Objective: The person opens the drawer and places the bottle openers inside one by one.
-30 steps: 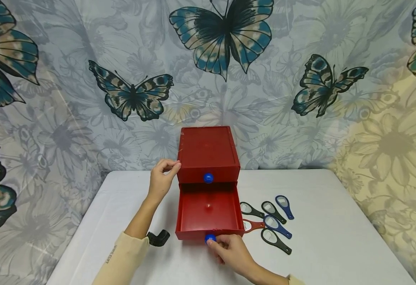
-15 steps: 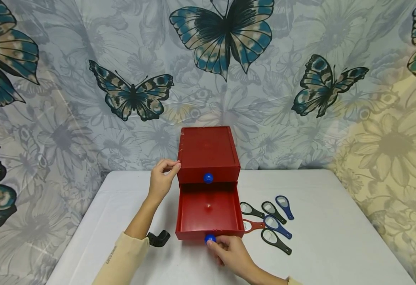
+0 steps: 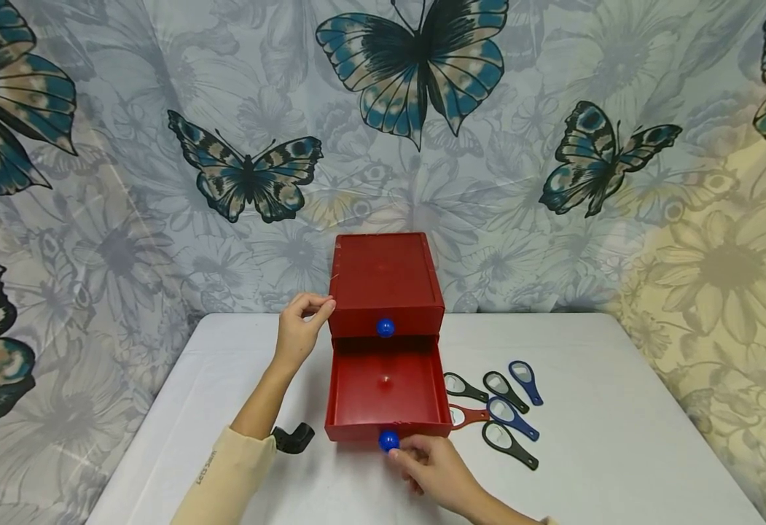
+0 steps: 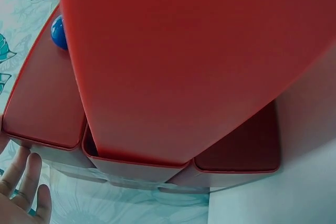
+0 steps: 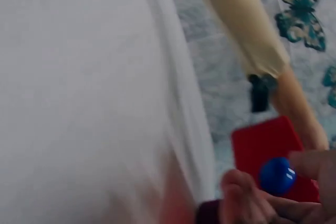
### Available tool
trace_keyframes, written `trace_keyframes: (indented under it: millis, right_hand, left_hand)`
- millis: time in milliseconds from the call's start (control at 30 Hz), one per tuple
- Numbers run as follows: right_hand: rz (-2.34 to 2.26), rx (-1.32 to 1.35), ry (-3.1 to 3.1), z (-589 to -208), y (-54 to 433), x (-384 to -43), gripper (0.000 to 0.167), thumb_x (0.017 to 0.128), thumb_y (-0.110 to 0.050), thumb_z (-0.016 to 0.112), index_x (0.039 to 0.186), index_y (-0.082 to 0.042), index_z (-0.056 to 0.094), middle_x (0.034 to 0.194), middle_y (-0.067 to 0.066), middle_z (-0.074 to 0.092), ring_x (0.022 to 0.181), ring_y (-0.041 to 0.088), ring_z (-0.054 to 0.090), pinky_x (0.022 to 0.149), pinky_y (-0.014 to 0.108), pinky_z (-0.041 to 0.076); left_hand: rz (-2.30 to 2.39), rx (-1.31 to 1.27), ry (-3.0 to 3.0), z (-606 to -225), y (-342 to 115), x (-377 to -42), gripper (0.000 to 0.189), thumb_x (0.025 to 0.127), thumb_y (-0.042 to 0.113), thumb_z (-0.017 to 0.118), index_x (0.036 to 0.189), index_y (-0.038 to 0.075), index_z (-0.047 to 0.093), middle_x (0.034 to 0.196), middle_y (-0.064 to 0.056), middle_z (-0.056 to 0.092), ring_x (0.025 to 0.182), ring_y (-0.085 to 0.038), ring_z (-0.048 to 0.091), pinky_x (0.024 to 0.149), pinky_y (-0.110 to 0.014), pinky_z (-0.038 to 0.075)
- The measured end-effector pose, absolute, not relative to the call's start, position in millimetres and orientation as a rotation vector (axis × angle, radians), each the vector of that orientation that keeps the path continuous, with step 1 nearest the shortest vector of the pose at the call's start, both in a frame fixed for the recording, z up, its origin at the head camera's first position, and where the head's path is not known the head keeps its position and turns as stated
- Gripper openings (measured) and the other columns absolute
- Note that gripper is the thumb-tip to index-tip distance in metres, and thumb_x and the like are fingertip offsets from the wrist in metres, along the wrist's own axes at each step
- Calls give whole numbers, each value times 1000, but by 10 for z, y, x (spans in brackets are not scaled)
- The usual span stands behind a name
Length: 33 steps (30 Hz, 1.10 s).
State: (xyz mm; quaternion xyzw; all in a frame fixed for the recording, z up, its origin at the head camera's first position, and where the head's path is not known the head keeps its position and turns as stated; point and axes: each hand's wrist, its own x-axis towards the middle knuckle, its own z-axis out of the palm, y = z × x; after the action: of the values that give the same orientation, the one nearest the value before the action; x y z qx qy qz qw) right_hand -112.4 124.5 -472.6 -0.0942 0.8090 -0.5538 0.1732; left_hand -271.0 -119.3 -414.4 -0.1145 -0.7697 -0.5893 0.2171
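A red drawer cabinet (image 3: 385,273) with blue round knobs stands near the back of the white table. Its middle drawer (image 3: 385,386) is pulled far out, and its bare inside shows in the head view. My left hand (image 3: 299,332) touches the upper left side of the cabinet with its fingertips; in the left wrist view its fingers lie fairly straight along that side. Right beside the pulled-out drawer's blue knob (image 3: 389,440) is my right hand (image 3: 442,474), thumb and fingers loosely bent and apart from each other, with the knob's front uncovered.
Several magnifying glasses, among them a black one (image 3: 509,445), a blue one (image 3: 523,383) and a red one (image 3: 468,416), lie right of the drawer. Behind the table (image 3: 619,452) hangs a butterfly-printed cloth (image 3: 422,189). A black wrist device (image 3: 293,438) shows by the left sleeve.
My right hand has let go of the drawer knob and slid slightly to the right of it. The drawer and my left hand hold their places; the head view shifted a little.
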Motion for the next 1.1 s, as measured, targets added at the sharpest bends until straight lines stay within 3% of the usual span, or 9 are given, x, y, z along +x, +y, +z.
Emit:
trace_keyframes:
  millis: [333, 467, 733, 933, 1100]
  right_hand:
    - [-1259, -461, 2110, -4455, 2052, -1339, 26, 94, -23, 63, 100, 0, 72, 77, 8, 69, 65, 14, 63, 60, 25, 54]
    - [-1265, -536, 2138, -4353, 2493, -1537, 27, 96, -21, 60, 104, 3, 70, 84, 10, 69, 71, 16, 66, 63, 29, 55]
    - [-1266, -83, 2536, -4414, 3044, -2002, 42, 97, -27, 59, 110, 12, 63, 86, 13, 69, 77, 19, 64, 68, 33, 57]
    - [-896, 180, 2879, -4678, 3287, -2254, 54, 94, -31, 61, 114, 19, 57, 104, 35, 64, 84, 40, 64, 68, 43, 55]
    - [-649, 241, 2942, -4904, 3355, -2348, 64, 88, -34, 67, 112, 24, 53, 109, 42, 58, 91, 51, 61, 72, 51, 52]
  left_hand:
    - [-1601, -425, -1986, -4173, -1188, -2724, 15, 89, 22, 72, 89, 7, 74, 94, -5, 70, 80, -6, 61, 76, -15, 49]
    - [-1626, -386, -2029, -4165, -1184, -2715, 16, 89, 18, 72, 91, 3, 73, 98, -12, 69, 81, -4, 60, 77, -16, 49]
    - [-1659, -344, -2084, -4164, -1189, -2715, 14, 90, 13, 70, 95, 0, 72, 103, -16, 68, 81, 1, 58, 81, -19, 50]
    - [-1645, -356, -2101, -4160, -1176, -2699, 14, 90, 14, 70, 95, 1, 72, 103, -13, 68, 83, -4, 60, 83, -21, 51]
    - [-1650, -347, -2075, -4173, -1188, -2706, 13, 90, 13, 70, 94, 0, 72, 102, -15, 68, 82, -2, 60, 80, -19, 51]
